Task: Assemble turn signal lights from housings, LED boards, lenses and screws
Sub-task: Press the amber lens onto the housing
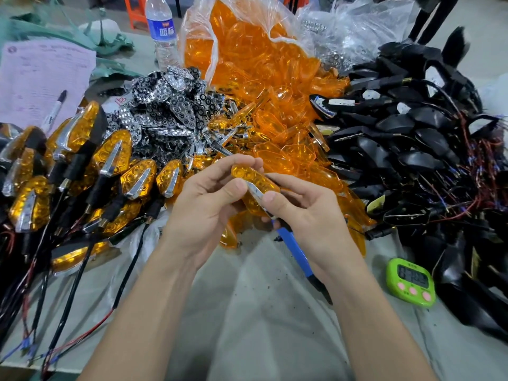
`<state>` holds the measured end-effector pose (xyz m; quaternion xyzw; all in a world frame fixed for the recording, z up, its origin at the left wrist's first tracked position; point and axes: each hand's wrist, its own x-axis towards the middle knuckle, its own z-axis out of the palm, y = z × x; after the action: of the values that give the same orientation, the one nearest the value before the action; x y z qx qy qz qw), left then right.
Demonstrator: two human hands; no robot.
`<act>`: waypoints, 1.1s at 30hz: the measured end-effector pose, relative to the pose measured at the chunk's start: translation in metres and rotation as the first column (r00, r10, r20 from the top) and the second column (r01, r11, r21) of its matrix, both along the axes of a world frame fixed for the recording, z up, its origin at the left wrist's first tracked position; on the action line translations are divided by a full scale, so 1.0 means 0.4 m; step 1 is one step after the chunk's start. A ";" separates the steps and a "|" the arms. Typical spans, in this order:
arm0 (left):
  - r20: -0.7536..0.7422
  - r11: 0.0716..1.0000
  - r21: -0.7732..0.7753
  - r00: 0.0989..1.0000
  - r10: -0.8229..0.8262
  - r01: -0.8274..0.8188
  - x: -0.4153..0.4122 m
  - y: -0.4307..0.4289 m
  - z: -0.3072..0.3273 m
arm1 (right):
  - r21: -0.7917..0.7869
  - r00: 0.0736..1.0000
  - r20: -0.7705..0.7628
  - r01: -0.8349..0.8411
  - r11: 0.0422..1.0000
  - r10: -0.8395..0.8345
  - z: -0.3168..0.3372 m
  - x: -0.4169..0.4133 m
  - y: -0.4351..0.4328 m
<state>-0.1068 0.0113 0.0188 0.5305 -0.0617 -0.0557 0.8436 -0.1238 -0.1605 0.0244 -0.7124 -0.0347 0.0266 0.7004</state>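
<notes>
Both hands, left [211, 199] and right [305, 207], clamped on one amber lens [254, 178] pinched between their fingertips.

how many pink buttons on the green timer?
3, in a row along the lower front of the green timer, below its display: one at left, one in the middle, one at right. None appear hidden.

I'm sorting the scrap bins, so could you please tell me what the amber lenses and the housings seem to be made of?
Amber lenses: apparently translucent glossy plastic; light passes through and highlights glint. Housings: apparently opaque black moulded plastic with a dull sheen.
</notes>
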 end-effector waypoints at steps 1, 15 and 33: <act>0.009 0.998 0.060 1.000 0.003 -0.003 0.001 0.003 0.003 | 0.015 1.000 0.008 0.018 1.000 -0.018 -0.001 -0.003 -0.003; -0.137 0.986 0.163 0.990 -0.026 0.048 0.010 0.010 0.029 | -0.091 0.979 0.177 0.119 0.989 -0.102 -0.019 -0.020 -0.023; -0.146 0.963 0.261 0.983 0.113 -0.072 0.006 0.002 -0.015 | -0.344 0.967 0.187 0.230 0.910 -0.173 -0.029 -0.019 0.054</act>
<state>-0.1043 0.0119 0.0128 0.6307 0.0385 -0.0656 0.7723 -0.1313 -0.1389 0.0127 -0.8291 -0.0087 -0.0946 0.5510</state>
